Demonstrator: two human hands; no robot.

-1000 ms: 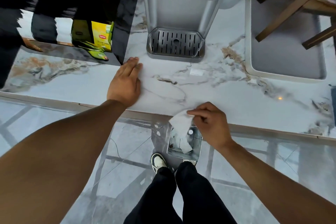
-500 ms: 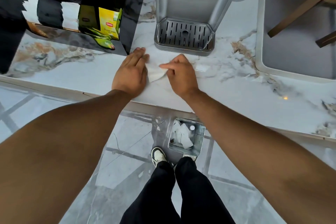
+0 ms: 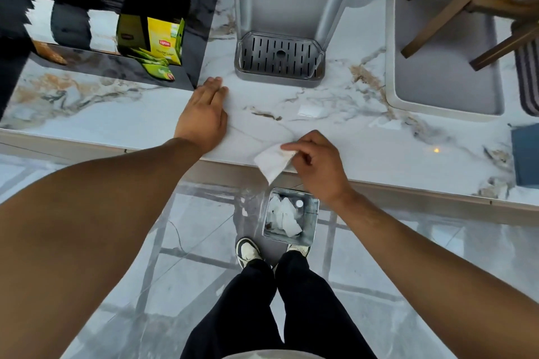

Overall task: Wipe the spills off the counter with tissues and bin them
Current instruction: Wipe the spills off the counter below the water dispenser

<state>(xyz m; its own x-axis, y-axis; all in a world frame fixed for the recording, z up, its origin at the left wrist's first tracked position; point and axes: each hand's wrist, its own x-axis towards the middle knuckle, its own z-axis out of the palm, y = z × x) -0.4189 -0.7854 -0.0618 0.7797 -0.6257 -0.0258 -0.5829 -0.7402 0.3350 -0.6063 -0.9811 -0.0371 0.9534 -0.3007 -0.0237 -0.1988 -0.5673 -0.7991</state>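
My right hand [image 3: 316,163] pinches a white tissue [image 3: 272,162] at the front edge of the white marble counter [image 3: 116,119]; the tissue hangs over the edge, above a small metal bin [image 3: 312,213] on the floor. Several crumpled tissues [image 3: 284,217] lie inside the bin. My left hand [image 3: 204,115] rests flat on the counter, fingers together, holding nothing. A small white paper piece [image 3: 310,110] lies on the counter beyond my right hand.
A grey drinks machine with a slotted drip tray [image 3: 280,60] stands at the back. A black stand with yellow Lipton tea boxes [image 3: 163,41] is at the left, a grey tray [image 3: 443,76] with wooden legs at the right. My feet stand by the bin.
My right hand drew the tissue back from beside my left hand near the drip tray to the counter's front edge, over the bin. My left hand stayed put.
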